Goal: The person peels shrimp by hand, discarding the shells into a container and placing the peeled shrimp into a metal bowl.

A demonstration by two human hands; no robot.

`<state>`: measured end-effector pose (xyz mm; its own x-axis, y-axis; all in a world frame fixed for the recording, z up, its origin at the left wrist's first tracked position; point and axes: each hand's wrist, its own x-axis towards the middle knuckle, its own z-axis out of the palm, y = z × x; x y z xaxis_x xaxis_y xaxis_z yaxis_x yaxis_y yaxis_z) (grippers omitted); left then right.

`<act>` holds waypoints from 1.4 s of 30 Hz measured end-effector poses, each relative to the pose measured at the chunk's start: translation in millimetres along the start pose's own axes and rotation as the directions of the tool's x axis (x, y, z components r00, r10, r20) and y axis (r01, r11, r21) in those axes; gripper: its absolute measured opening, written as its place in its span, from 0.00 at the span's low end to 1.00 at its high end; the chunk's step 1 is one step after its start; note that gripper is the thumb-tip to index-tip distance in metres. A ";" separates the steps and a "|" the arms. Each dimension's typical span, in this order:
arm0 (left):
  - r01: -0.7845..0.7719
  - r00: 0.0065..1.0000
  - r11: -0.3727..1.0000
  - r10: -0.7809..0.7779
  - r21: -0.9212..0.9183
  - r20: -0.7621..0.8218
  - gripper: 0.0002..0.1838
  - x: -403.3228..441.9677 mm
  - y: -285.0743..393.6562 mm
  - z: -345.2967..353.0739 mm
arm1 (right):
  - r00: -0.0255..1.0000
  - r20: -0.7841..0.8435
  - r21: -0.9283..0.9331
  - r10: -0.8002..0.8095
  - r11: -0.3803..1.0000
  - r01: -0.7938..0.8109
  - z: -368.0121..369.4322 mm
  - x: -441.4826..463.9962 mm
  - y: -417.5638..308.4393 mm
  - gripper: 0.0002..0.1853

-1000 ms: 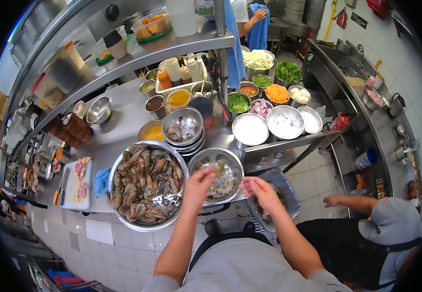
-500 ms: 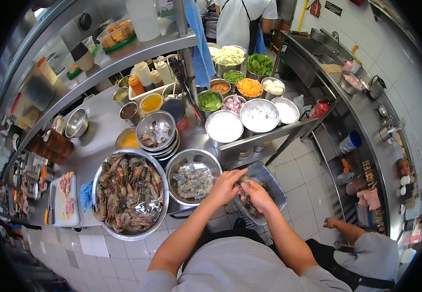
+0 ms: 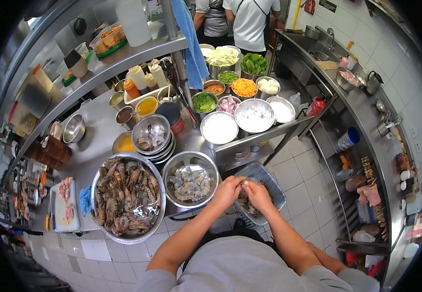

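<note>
Right of the shiny round steel bowl (image 3: 191,158), the left hand (image 3: 231,190) and right hand (image 3: 257,194) are meeting over a grey rectangular plastic bin (image 3: 278,192), both grips pinching a small pale shrimp (image 3: 245,183), mostly hidden. Peeled grey shrimp (image 3: 189,185) are lying in the bowl, apparently done; whole brown shrimp (image 3: 127,194) are filling the wide steel basin (image 3: 162,195) left of it, so plenty seems to be remaining. Beyond the bowl, rightward, a dark wall sign (image 3: 328,6) is carrying unreadably small marks.
</note>
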<state>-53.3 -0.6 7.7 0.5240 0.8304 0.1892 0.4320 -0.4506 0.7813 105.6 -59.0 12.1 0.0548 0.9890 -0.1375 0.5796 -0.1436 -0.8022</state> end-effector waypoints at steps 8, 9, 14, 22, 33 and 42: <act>0.015 0.999 0.999 -0.016 0.049 0.033 0.19 -4.4 26.0 2.1 | 0.975 -0.220 -0.076 -0.038 0.997 0.022 22.0 8.5 19.7 0.16; 0.034 0.998 0.997 -0.037 0.076 0.042 0.19 -4.8 28.0 4.6 | 0.975 -0.220 -0.075 -0.038 0.997 0.022 21.8 7.3 18.8 0.16; 0.003 0.998 1.000 -0.002 -0.018 0.070 0.21 -5.1 6.8 18.8 | 0.988 -0.146 -0.081 0.058 0.994 -0.070 7.9 2.4 14.6 0.17; 0.627 0.737 0.526 -0.163 -0.574 0.656 0.37 -6.5 2.8 -15.7 | 0.980 -0.198 -0.105 -0.031 0.994 0.011 -20.7 19.0 33.5 0.13; 0.650 0.751 0.210 -0.325 -0.730 0.575 0.13 -4.0 -2.6 9.1 | 0.939 -0.321 -0.324 -0.125 0.946 0.016 -30.8 19.0 90.4 0.21; 0.341 0.912 0.376 -0.354 -0.862 0.207 0.12 10.7 7.4 22.7 | 0.965 0.249 0.681 0.080 0.695 -0.233 -10.6 -2.4 28.2 0.13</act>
<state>-27.8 -2.5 2.0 0.4770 0.8492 -0.2265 -0.2914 0.3960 0.8708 130.5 -65.0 -4.1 -0.1029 0.9341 -0.3418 -0.1635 -0.3548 -0.9205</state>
